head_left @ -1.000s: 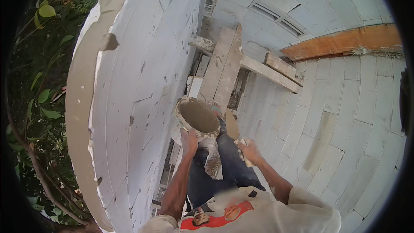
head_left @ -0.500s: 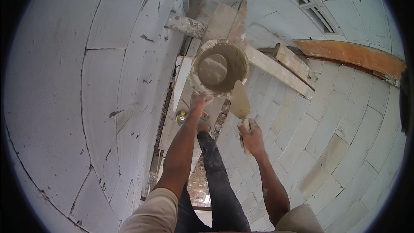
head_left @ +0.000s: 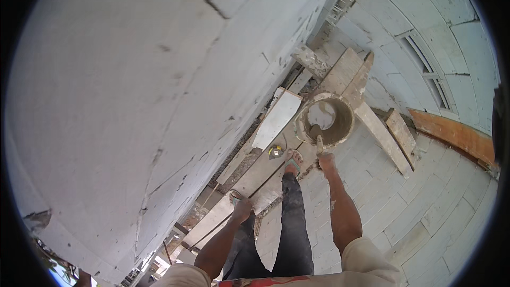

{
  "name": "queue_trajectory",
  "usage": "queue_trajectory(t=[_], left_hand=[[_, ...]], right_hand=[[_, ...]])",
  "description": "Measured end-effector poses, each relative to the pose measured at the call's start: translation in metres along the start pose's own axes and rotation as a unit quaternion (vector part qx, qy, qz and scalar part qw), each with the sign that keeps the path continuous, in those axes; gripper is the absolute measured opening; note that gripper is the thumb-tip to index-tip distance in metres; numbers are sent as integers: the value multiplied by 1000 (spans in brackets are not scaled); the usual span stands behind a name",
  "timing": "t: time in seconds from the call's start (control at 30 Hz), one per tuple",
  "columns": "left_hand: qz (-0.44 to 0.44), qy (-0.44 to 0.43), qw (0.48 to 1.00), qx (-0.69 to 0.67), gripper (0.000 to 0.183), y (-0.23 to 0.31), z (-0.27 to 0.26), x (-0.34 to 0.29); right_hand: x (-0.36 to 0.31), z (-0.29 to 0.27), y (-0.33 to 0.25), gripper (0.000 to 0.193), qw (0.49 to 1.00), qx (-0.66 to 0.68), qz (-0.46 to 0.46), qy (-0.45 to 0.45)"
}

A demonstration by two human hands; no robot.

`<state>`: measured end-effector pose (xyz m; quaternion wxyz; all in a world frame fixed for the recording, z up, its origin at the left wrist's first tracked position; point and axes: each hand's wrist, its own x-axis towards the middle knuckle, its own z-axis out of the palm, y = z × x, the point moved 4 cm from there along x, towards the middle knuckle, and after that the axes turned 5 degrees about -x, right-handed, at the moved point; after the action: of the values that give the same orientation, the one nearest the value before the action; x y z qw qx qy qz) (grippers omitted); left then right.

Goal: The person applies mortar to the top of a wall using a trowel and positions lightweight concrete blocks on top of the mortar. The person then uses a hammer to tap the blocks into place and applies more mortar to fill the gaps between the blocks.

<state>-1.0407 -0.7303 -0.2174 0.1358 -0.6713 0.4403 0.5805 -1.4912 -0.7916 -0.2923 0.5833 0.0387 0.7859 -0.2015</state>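
My right hand (head_left: 326, 160) is closed round the handle of a trowel (head_left: 319, 142). The trowel's blade reaches into a round mortar-caked bucket (head_left: 349, 125), and its tip is hard to make out against the grey contents. A paler round patch of wet-looking mix (head_left: 321, 115) shows inside the bucket. My left hand (head_left: 243, 209) hangs low by my left leg, apart from the bucket, with its fingers mostly hidden. Between my left hand and the bucket, a yellow and black tape measure (head_left: 275, 151) lies on the planks.
My sandalled feet stand on narrow wooden planks (head_left: 255, 176) alongside a pale block wall (head_left: 159, 95). A white board (head_left: 277, 119) lies left of the bucket. Beams (head_left: 383, 137) cross beyond it. An orange-brown board (head_left: 451, 135) and a vent opening (head_left: 425, 66) are at the right.
My left hand has left the bucket's rim and dropped beside my leg. My right hand has brought the trowel into the bucket. The view has turned, with the wall filling more of the left.
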Motion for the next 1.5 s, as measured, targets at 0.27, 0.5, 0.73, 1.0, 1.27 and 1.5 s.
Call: queue_trajectory(t=[0.27, 0.5, 0.73, 1.0, 1.27, 1.5], left_hand=[[-65, 149, 986, -30, 40, -193, -134, -271], [-66, 395, 904, -148, 30, -357, -96, -353], [-165, 470, 796, -344, 28, -492, 66, -405], [-358, 410, 525, -654, 39, -478, 184, -524], [-357, 415, 299, -781, 28, -430, 257, -506], [-328, 377, 603, -622, 20, -502, 216, -471]], right_hand=[[-151, 17, 19, 23, 352, -854, -365, -112], [-261, 122, 34, 29, 524, -765, -368, -68], [-424, 365, 61, 52, 363, -805, -450, -130], [-588, 673, 233, 44, 116, -777, -537, -307], [-676, 794, 460, 32, -6, -848, -359, -391], [-625, 920, 579, 71, -357, -837, -324, -261]])
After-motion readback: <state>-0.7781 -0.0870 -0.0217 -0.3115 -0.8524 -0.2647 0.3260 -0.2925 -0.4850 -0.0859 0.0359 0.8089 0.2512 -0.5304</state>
